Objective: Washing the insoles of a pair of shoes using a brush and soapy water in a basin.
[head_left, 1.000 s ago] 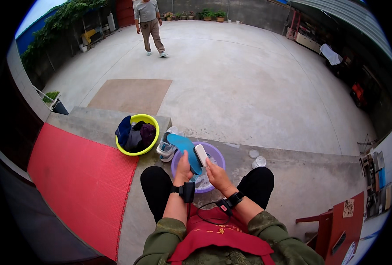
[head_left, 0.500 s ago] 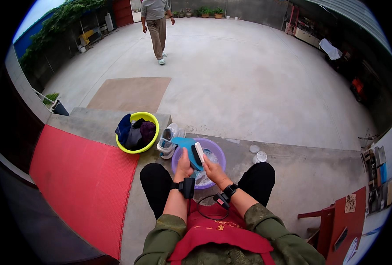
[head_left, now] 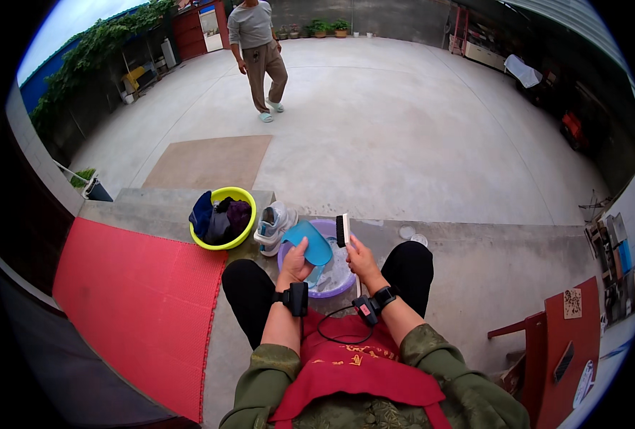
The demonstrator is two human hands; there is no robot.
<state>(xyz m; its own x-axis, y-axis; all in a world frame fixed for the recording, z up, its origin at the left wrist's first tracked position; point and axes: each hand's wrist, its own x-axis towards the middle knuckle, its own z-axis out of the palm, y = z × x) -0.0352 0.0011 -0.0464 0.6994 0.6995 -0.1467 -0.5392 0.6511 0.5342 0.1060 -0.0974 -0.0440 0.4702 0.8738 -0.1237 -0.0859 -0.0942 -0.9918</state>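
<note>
My left hand (head_left: 295, 267) is closed round a bright blue piece that looks like a plastic slipper (head_left: 310, 241), held up over the basin. In my right hand (head_left: 361, 259) is a scrub brush (head_left: 343, 230) with a white back and black bristles, raised upright and apart from the slipper. The bristles face left. Below both hands, between my knees, stands a purple basin (head_left: 351, 284) with sudsy water in it. My hands and the slipper hide part of the basin. A pair of white and grey sneakers (head_left: 275, 223) rests just left of the basin.
A yellow basin (head_left: 244, 193) of dark clothes stands left of the sneakers. Red matting (head_left: 139, 286) covers the left floor. White containers (head_left: 417, 239) sit by my right knee; a red-brown table (head_left: 564, 350) is at the right. Another person (head_left: 256, 57) stands ahead in the yard.
The brush has moved off the slipper, up and to the right, and now stands upright. The slipper has turned in my left hand. The other person has come nearer.
</note>
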